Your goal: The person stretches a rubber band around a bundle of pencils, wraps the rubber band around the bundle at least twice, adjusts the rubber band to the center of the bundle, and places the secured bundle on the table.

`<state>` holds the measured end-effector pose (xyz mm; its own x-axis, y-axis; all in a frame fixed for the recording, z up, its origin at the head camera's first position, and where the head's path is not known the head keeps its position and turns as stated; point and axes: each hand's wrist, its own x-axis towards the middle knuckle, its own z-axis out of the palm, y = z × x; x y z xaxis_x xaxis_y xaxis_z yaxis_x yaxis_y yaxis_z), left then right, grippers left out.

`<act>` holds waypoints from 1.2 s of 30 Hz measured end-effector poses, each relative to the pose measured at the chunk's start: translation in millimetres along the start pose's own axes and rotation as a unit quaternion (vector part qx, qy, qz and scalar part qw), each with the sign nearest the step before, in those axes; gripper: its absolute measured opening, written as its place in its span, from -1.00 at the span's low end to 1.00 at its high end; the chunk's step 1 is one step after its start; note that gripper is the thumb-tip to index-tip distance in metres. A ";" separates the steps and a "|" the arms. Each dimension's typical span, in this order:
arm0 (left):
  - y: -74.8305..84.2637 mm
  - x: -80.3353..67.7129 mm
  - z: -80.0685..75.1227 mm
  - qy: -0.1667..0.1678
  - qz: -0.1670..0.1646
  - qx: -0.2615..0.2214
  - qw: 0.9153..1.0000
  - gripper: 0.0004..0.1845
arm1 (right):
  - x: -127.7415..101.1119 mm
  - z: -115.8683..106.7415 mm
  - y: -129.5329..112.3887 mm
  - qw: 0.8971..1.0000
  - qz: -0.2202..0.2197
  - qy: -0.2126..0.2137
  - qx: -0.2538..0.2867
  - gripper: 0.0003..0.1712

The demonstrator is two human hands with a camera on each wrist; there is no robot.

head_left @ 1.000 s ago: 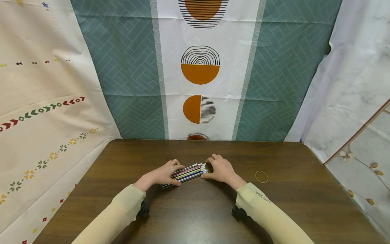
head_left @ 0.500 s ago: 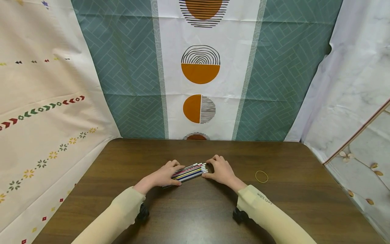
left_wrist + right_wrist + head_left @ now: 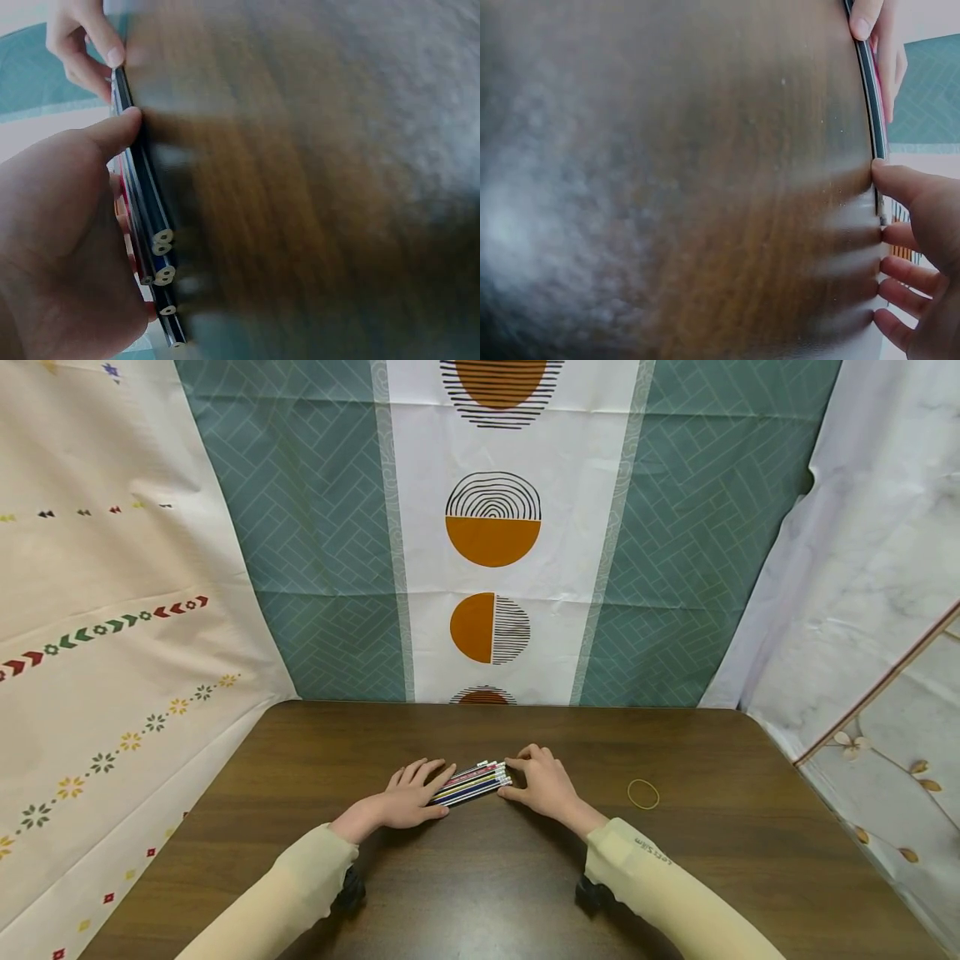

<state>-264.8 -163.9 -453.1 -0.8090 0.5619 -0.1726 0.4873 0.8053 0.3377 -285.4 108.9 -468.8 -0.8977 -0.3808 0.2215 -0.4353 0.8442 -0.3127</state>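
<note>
A flat bundle of pencils (image 3: 471,782) is striped in red, yellow, blue, black and white. The dark brown wood-grain table (image 3: 675,860) carries a thin yellow rubber band ring (image 3: 643,793). Pale cream sleeves (image 3: 285,893) are worn. A teal herringbone backdrop cloth (image 3: 322,543) is patterned with orange half-circles.

The right sleeve (image 3: 660,881) carries a short line of small dark printed lettering near the cuff, seen in the head view, but the letters are too small to read. No other writing shows.
</note>
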 end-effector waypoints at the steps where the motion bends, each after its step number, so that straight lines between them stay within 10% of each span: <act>1: -1.5 1.0 2.1 -0.005 -0.002 -0.006 1.000 -0.25 | -0.2 0.1 -0.3 1.000 -0.001 0.001 0.001 -0.32; 10: -16.8 11.8 18.5 -0.012 -0.012 -0.012 1.000 -0.17 | -2.2 1.3 -6.4 1.000 -0.023 -0.011 0.017 -0.38; 36: 7.3 2.2 4.0 -0.030 -0.033 0.004 0.999 -0.23 | -11.9 4.0 -6.1 0.999 -0.030 -0.030 0.020 -0.34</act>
<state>-261.8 -156.0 -454.8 -0.8180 0.5182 -0.2496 0.4368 0.8420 0.3166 -272.3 106.8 -473.3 -0.8720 -0.4527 0.1864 -0.4895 0.8039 -0.3378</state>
